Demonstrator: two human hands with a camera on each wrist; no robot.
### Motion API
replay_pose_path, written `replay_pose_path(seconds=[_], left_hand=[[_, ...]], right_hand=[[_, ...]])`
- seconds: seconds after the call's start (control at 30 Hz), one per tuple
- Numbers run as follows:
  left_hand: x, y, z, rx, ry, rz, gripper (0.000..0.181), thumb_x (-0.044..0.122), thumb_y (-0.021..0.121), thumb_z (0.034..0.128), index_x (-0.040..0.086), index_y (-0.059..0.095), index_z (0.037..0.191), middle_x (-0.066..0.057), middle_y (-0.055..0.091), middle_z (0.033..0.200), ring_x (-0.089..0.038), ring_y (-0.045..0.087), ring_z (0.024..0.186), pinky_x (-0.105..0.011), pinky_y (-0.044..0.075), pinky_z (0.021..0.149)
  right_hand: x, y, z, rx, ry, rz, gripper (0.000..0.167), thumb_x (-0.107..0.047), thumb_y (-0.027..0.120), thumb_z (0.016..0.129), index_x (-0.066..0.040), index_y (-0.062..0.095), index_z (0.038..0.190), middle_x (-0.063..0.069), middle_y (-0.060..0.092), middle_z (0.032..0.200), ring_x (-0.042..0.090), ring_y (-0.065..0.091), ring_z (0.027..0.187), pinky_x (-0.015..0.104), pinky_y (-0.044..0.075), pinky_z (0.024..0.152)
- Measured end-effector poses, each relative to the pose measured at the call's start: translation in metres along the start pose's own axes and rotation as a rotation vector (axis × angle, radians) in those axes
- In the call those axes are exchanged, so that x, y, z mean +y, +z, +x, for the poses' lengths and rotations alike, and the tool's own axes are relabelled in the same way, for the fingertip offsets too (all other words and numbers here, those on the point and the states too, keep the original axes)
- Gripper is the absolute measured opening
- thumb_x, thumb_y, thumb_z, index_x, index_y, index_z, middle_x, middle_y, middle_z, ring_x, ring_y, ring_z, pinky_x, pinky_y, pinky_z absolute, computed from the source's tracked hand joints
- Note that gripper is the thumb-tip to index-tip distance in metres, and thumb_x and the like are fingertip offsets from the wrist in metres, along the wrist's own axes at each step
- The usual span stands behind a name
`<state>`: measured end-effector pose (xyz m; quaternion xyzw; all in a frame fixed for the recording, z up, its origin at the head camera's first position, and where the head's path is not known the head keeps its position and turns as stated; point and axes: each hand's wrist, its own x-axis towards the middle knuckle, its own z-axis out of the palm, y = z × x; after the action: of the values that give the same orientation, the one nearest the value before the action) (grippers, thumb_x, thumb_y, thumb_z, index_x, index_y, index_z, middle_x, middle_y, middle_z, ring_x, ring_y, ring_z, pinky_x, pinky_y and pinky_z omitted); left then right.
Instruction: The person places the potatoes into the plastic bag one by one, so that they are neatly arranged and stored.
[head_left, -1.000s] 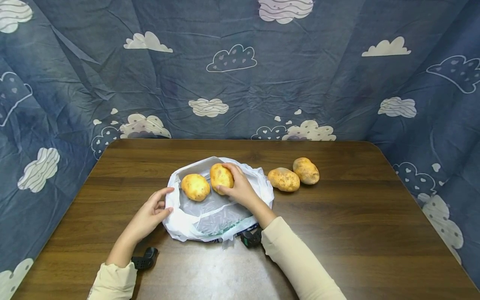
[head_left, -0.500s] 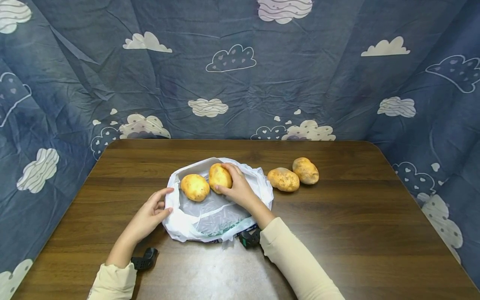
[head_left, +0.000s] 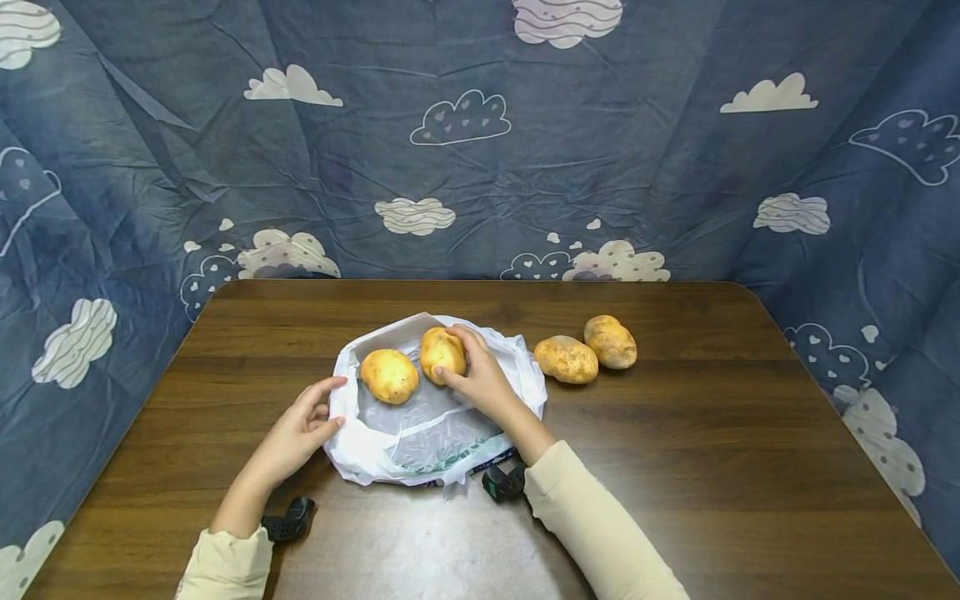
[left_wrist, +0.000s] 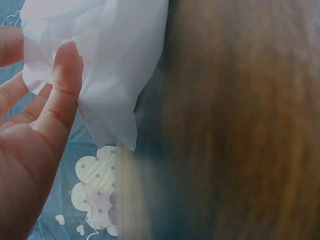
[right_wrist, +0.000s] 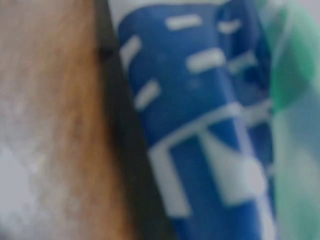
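A white plastic bag [head_left: 360,454] lies spread like a shallow tray on the wooden table. My left hand [head_left: 296,433] rests at its left side, with index finger and thumb tips touching the white plastic well apart; the left wrist view shows the thumb against the plastic bag [left_wrist: 115,55]. Over the bag, my right hand [head_left: 483,379] grips a yellow-brown potato [head_left: 438,354] between thumb and fingers. Just left of it, a second potato [head_left: 390,376] sits in the bag. The right wrist view shows only blurred blue printed plastic [right_wrist: 195,120], without the hand.
Two more potatoes, a longer one [head_left: 567,359] and a rounder one [head_left: 611,342], lie close together right of the bag on the brown table [head_left: 712,433]. Behind the table hangs a blue cloud-patterned curtain [head_left: 480,175]. Both wrists wear black devices.
The potato in my right hand shifts slightly left, then slightly back right. My left hand and the other potatoes hold their places.
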<state>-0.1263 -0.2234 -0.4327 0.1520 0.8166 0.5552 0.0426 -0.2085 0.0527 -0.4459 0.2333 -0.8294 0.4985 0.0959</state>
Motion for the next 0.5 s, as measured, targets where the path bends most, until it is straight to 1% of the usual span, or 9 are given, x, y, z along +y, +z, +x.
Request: replay_pose_path(seconds=[0.2, 0.33, 0.47, 0.5], left_hand=[[0.000, 0.000, 0.000, 0.000, 0.016, 0.001, 0.050, -0.005, 0.053, 0.0856, 0.000, 0.035, 0.132, -0.021, 0.033, 0.128, -0.017, 0.053, 0.089, -0.026, 0.049, 0.066], [0.000, 0.000, 0.000, -0.002, 0.019, 0.000, 0.050, -0.005, 0.053, 0.0857, 0.000, 0.035, 0.132, -0.021, 0.033, 0.128, -0.017, 0.053, 0.088, -0.025, 0.049, 0.065], [0.002, 0.001, -0.001, -0.003, 0.024, -0.002, 0.050, -0.005, 0.054, 0.0860, -0.001, 0.035, 0.132, -0.022, 0.032, 0.129, -0.021, 0.053, 0.089, -0.025, 0.048, 0.065], [0.003, 0.001, -0.001, -0.003, 0.025, -0.004, 0.050, -0.004, 0.054, 0.0860, -0.001, 0.034, 0.132, -0.022, 0.032, 0.129, -0.022, 0.053, 0.089, -0.025, 0.048, 0.066]], right_hand=[[-0.005, -0.005, -0.003, 0.042, -0.055, -0.008, 0.054, -0.011, 0.071, 0.076, -0.004, 0.046, 0.124, 0.013, 0.043, 0.128, 0.022, 0.039, 0.119, 0.033, 0.030, 0.099], [-0.009, -0.010, -0.005, 0.041, -0.087, 0.041, 0.053, -0.008, 0.070, 0.077, -0.002, 0.046, 0.124, 0.015, 0.042, 0.129, 0.022, 0.040, 0.118, 0.034, 0.033, 0.097], [-0.014, -0.018, -0.007, 0.050, -0.121, 0.098, 0.053, -0.004, 0.069, 0.077, 0.002, 0.045, 0.124, 0.016, 0.042, 0.128, 0.024, 0.041, 0.117, 0.037, 0.034, 0.096], [-0.018, -0.021, -0.008, 0.055, -0.128, 0.104, 0.053, -0.001, 0.068, 0.077, 0.004, 0.045, 0.124, 0.018, 0.042, 0.127, 0.026, 0.041, 0.116, 0.037, 0.034, 0.096]])
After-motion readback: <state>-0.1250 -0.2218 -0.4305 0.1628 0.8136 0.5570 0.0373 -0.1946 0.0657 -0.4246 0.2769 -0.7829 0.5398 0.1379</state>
